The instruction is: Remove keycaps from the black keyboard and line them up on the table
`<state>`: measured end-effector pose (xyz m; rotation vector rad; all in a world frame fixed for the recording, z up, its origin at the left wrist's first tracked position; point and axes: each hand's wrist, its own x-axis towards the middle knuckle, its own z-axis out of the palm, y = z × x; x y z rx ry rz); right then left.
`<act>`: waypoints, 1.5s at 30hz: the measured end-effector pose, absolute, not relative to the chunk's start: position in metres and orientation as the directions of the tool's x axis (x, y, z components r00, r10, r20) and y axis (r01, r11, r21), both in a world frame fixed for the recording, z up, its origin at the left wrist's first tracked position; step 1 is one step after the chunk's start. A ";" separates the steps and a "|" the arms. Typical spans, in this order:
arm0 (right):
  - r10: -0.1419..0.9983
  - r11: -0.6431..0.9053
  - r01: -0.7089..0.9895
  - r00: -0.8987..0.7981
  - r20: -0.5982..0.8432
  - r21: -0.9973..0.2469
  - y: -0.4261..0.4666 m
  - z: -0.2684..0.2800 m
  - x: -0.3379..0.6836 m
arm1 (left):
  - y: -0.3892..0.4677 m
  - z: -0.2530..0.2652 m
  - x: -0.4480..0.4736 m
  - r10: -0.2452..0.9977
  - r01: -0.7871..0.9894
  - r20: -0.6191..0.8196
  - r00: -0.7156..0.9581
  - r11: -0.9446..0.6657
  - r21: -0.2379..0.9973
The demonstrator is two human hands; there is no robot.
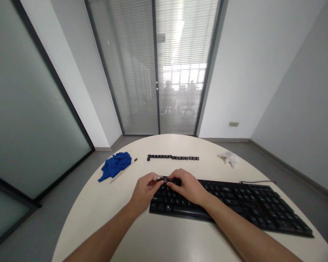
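Observation:
A long black keyboard [226,194] lies at a slant on the table. Over its upper left part my two hands meet. My left hand [145,189] is closed in a pinch on a small, thin, pale tool [156,178], whose exact kind is too small to make out. Thumb and forefinger of my right hand [186,185] pinch a small black keycap [166,180] right beside the tool's tip. Beyond the keyboard, several loose black keycaps [177,157] lie in a long row. The keys beneath my right hand are hidden.
On the left of the round cream table [98,218] lie a crumpled blue cloth [116,164] and a thin brush [124,170] with a dark tip. A crumpled white tissue [229,159] sits at the back right. The keyboard's cable [258,181] runs behind its right end.

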<state>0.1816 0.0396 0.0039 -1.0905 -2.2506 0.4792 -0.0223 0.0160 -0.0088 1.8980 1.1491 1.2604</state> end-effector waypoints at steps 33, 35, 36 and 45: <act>0.773 0.582 0.389 -0.537 0.337 -0.714 0.040 0.006 0.184 | 0.024 -0.018 -0.019 0.973 0.195 0.232 0.009 -0.229 0.954; 0.729 0.634 0.389 -0.589 0.350 -0.668 0.038 0.009 0.184 | 0.024 -0.018 -0.020 0.968 0.215 0.251 -0.004 -0.244 0.946; 0.721 0.645 0.394 -0.599 0.349 -0.655 0.038 0.010 0.184 | 0.024 -0.018 -0.020 0.964 0.228 0.264 -0.013 -0.254 0.940; 0.776 0.603 0.467 -0.530 0.341 -0.647 0.037 0.009 0.183 | 0.034 -0.016 -0.036 0.921 0.421 0.368 -0.130 -0.284 0.862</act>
